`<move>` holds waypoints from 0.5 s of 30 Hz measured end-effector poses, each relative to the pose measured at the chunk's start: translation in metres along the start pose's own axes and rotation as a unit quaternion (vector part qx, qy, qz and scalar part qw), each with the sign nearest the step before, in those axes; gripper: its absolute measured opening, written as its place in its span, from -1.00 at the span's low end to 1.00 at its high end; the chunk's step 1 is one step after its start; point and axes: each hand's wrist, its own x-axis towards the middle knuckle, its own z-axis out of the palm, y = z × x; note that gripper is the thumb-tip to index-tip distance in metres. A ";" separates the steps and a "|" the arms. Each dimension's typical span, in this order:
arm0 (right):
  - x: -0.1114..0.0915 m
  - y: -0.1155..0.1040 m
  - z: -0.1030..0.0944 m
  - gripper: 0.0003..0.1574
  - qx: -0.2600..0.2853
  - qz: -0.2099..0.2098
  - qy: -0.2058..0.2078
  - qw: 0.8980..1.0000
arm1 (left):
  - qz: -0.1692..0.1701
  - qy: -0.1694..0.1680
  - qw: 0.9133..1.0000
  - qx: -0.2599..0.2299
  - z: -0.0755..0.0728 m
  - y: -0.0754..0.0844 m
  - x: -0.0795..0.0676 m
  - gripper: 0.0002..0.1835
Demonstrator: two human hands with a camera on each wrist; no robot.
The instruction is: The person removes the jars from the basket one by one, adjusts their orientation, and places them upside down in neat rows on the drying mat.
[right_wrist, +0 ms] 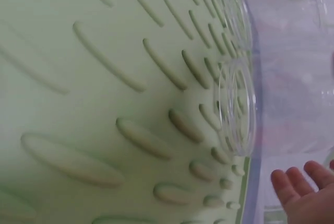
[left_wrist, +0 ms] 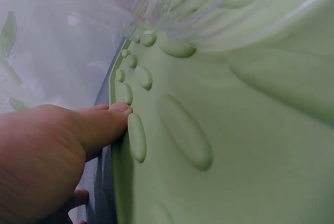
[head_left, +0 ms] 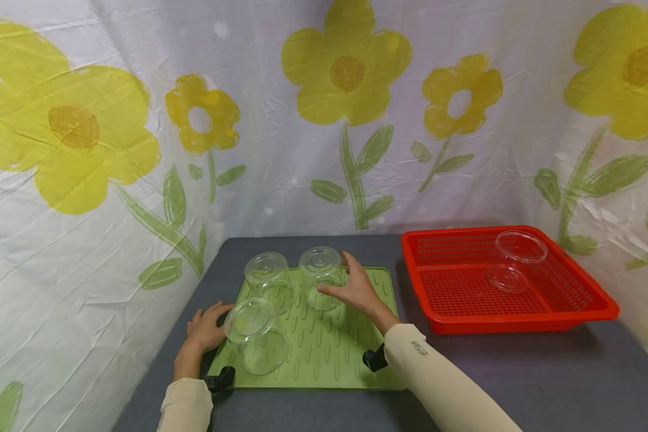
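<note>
Three clear plastic jars stand on a green ridged mat [head_left: 329,360]: a near-left jar [head_left: 264,354], a far-left jar [head_left: 267,270] and a far-right jar [head_left: 321,264]. In the right wrist view, the far-right jar [right_wrist: 237,109] has its ringed rim against the mat. Around its right side my right hand [head_left: 356,291] spreads its fingers [right_wrist: 300,179], which look apart from the wall in the right wrist view. My left hand [head_left: 207,329] rests at the mat's left edge beside the near-left jar. Its thumb [left_wrist: 112,119] touches that edge, and the other fingers are partly hidden.
A red plastic basket [head_left: 437,321] with slotted walls sits to the right on the dark grey table [head_left: 497,372]. Inside it stands another clear jar [head_left: 521,247]. A flower-printed white curtain [head_left: 259,180] hangs behind and at both sides.
</note>
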 end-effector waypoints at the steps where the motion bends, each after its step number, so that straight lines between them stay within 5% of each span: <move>1: -0.001 0.000 -0.001 0.32 0.002 -0.004 0.001 1.000 | 0.000 -0.001 1.000 0.000 0.000 -0.001 0.000 -0.32; 7: -0.002 0.001 -0.005 0.16 0.018 -0.039 0.027 0.999 | 0.005 -0.003 1.000 -0.003 -0.002 -0.001 0.000 -0.32; 15: -0.004 -0.006 -0.018 -0.04 0.057 -0.086 0.116 0.988 | 0.007 -0.006 1.000 -0.004 -0.002 0.000 -0.002 -0.31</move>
